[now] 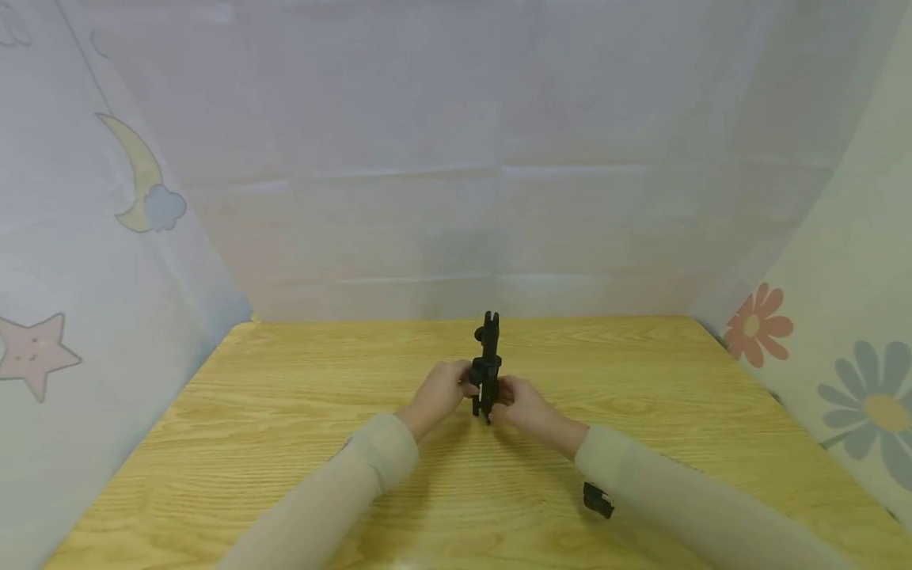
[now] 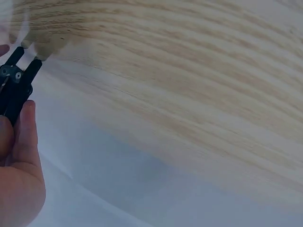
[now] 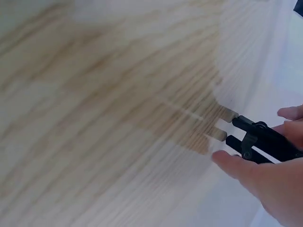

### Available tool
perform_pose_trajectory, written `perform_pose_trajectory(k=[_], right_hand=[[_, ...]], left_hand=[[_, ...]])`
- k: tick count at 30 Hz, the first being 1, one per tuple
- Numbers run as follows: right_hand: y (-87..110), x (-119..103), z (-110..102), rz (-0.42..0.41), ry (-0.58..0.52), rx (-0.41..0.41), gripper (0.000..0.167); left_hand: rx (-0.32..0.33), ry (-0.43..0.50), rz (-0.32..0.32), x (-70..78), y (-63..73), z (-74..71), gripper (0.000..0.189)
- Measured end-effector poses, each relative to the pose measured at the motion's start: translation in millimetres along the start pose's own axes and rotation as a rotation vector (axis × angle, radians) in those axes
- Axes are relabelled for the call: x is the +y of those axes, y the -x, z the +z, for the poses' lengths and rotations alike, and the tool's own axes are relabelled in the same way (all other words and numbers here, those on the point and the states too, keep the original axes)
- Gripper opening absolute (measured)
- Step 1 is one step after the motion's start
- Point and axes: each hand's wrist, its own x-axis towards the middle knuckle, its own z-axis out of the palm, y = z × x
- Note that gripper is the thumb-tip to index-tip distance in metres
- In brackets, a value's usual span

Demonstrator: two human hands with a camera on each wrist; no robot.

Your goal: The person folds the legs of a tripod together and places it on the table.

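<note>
A slim black stand, looking like a small folded tripod [image 1: 488, 356], is held upright between both hands over the table. Its top is forked, a round knob sticks out to the left, and a collar sits at mid-height. My left hand [image 1: 443, 389] grips it low on the left, with thumb and fingers on either side of it in the left wrist view. From the right, my right hand [image 1: 529, 408] holds its lower part. Two parallel black legs [image 3: 251, 153] with a hinged bracket show in the right wrist view, their tips close to the wood; the fingers hide part of them.
The yellow wood-grain table [image 1: 321, 372] runs back to a pale hanging sheet [image 1: 456, 237]. Decorated sheets stand at both sides, one with a moon [image 1: 138, 170], one with flowers [image 1: 883, 412]. A small black item [image 1: 598, 500] shows beside the right sleeve.
</note>
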Motion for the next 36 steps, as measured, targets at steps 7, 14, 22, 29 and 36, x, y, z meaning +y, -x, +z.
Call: perform_pose_trajectory(k=[7,14,22,29,36], right_hand=[[-2.2,3,8,0.011,0.120,0.063,0.053],[-1.2,3,9,-0.005,0.234,0.135,0.036],[1.7,3,9,-0.044,0.259,0.151,0.031],[4.5,1,8,-0.043,0.302,0.153,0.029],[9.7,-1,3,-0.034,0.305,0.156,0.029]], left_hand=[[-0.028,-0.074,0.034,-0.6,3.3,-7.6,0.011],[0.039,0.022,-0.022,23.8,9.2,-27.7,0.028],[0.089,0.138,-0.014,60.2,6.5,-47.1,0.055],[0.123,0.049,-0.026,74.1,2.0,-53.8,0.052],[0.184,-0.011,0.008,74.9,1.5,-59.6,0.042]])
